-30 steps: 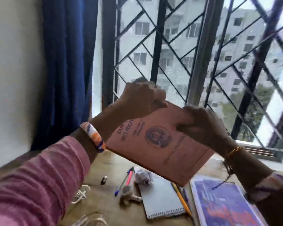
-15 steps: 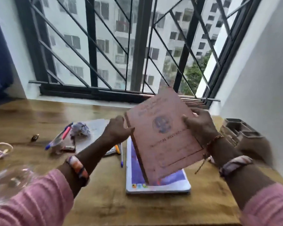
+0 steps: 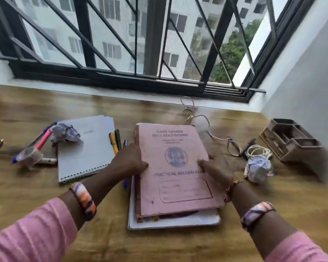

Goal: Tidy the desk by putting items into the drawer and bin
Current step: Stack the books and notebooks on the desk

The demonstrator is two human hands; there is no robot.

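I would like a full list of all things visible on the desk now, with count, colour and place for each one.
record book: 1, pink, centre, on top of the white book
white book: 1, under it
spiral notebook: 1, white, left
crumpled papers: 2, white, on the notebook corner; right
pens: several, mixed colours, beside and left of the notebook
glasses: 1, right
cables: 2, white, behind the book; right
organiser: 1, brown, far right
left hand: on the book's left edge
right hand: on its right edge

I am gripping the pink record book (image 3: 175, 167) with my left hand (image 3: 130, 163) and right hand (image 3: 214, 170), it is lying on a white book (image 3: 174, 222).
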